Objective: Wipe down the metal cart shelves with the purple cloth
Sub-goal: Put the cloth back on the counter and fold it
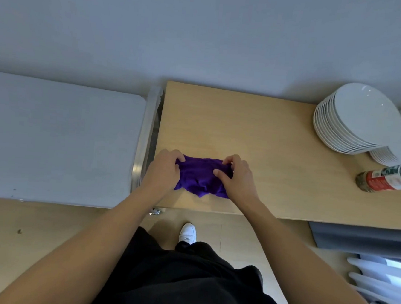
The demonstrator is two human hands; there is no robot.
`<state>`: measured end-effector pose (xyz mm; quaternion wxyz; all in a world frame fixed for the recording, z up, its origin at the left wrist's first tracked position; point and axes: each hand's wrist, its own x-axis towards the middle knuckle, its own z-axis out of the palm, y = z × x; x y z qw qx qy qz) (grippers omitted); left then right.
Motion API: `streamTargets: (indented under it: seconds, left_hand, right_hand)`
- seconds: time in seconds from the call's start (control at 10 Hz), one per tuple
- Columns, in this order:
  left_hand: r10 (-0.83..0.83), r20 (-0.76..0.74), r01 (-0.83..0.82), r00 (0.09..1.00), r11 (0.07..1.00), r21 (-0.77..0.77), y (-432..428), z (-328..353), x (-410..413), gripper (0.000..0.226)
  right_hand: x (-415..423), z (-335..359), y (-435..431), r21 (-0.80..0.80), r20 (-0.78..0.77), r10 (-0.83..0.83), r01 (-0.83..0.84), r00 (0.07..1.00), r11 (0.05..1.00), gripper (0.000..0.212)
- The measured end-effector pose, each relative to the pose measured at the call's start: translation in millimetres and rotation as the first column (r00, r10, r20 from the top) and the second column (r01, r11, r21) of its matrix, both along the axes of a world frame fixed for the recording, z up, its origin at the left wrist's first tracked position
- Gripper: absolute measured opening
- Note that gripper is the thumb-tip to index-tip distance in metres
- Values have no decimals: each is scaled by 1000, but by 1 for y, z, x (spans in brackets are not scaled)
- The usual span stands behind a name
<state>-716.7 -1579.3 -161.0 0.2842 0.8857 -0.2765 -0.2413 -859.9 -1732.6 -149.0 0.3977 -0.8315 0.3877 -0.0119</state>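
The purple cloth (201, 178) lies crumpled on the wooden table (256, 132) near its front left corner. My left hand (163, 168) pinches the cloth's left end and my right hand (234, 176) pinches its right end, with the cloth bunched between them. The metal cart (52, 137) stands directly left of the table, its flat grey top shelf facing up and its shiny steel rail (145, 142) running along the table's left edge.
A stack of white plates (355, 121) sits at the table's back right. A spice jar with a red label (382, 179) lies on its side below the plates. Wall behind. Wooden floor and my white shoe (188, 232) below.
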Motion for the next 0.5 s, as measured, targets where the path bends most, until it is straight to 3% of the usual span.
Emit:
streamTargets:
  seconds: [0.2, 0.3, 0.4, 0.5]
  left_hand:
    - [-28, -66, 32, 997, 997, 65, 3, -11, -10, 34]
    - [-60, -26, 62, 998, 993, 97, 11, -6, -15, 38]
    - [-33, 42, 31, 999, 999, 45, 28, 10, -15, 39]
    - [2, -77, -2, 997, 1000, 7, 73, 18, -30, 35]
  right_hand:
    - [3, -15, -5, -32, -118, 115, -120, 986, 992, 36]
    - [2, -2, -18, 21, -165, 181, -180, 970, 983, 48]
    - [10, 48, -47, 27, -77, 105, -103, 991, 994, 52]
    - [25, 161, -85, -24, 243, 45, -40, 969, 999, 17]
